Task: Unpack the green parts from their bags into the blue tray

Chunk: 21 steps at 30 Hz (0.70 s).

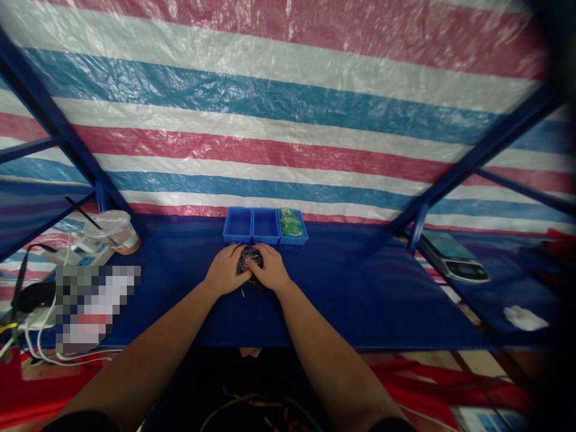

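A small heap of thin, dark and silvery pin-like pieces [251,257] lies on the blue tabletop [342,288]; their exact kind is too small to make out. From the left, my left hand [225,267] curves around the heap with its fingers closed against it. My right hand [272,267] wraps the other side, its thumb lying across the pieces. The two thumbs nearly meet at the near edge. Just beyond my fingers stand a left blue bin [238,225], a middle blue bin [266,225] and a right blue bin [294,240] with green packets [290,223] inside.
At the left are a plastic cup [117,231] with a straw, a power strip [94,252] and white cables [40,342]. A digital scale [465,269] and a crumpled white piece [525,318] lie at the right. Blue frame bars [477,156] and striped sheeting [270,144] enclose the table.
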Each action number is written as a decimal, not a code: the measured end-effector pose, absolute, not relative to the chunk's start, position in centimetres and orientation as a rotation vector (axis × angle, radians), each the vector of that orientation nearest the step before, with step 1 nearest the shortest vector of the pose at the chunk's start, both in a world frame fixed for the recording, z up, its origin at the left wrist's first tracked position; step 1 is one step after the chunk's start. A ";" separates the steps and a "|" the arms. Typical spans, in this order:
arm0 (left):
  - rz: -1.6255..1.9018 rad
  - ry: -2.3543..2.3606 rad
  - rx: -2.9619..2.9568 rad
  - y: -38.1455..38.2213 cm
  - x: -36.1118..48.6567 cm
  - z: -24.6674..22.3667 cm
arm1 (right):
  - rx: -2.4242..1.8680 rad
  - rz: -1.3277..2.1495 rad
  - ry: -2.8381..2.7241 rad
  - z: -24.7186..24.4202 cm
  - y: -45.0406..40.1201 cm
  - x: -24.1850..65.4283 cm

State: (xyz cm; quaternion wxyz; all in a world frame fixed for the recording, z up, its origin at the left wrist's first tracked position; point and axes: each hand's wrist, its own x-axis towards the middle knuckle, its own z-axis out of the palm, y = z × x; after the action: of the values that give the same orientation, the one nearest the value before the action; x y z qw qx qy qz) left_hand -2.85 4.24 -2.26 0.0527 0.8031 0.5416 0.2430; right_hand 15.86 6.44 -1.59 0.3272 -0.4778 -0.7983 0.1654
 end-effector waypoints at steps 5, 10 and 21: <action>0.738 1.593 2.449 4.1 -2.7 -2.1 | -1.250 0.438 -2.171 -1.7 6.9 15.4; 0.753 1.560 2.448 3.9 -2.6 -1.8 | -1.225 0.450 -2.185 -1.9 6.8 15.6; 0.798 1.421 2.516 3.6 -2.6 -1.7 | -1.114 0.544 -2.129 -1.7 7.0 16.1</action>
State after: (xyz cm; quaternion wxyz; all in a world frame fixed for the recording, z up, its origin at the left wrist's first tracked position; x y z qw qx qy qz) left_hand -2.56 3.56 -1.67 0.0719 0.8371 0.4730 0.2654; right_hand 16.11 7.01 -1.68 0.3323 -0.4265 -0.8151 0.2081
